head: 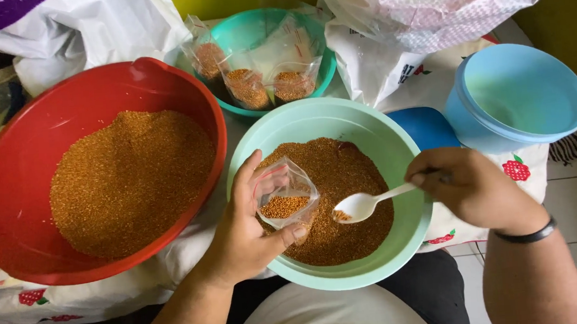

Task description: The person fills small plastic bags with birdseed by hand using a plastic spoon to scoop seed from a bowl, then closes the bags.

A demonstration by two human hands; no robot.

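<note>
My left hand holds a small clear plastic bag open over the pale green bowl; the bag is partly filled with orange-brown grain. My right hand grips the handle of a white plastic spoon, whose scoop sits just right of the bag with a few grains in it. The green bowl holds a heap of the same grain.
A big red basin of grain stands at the left. A teal bowl behind holds several filled bags. A light blue tub with a dark blue lid stands right, with white plastic bags behind.
</note>
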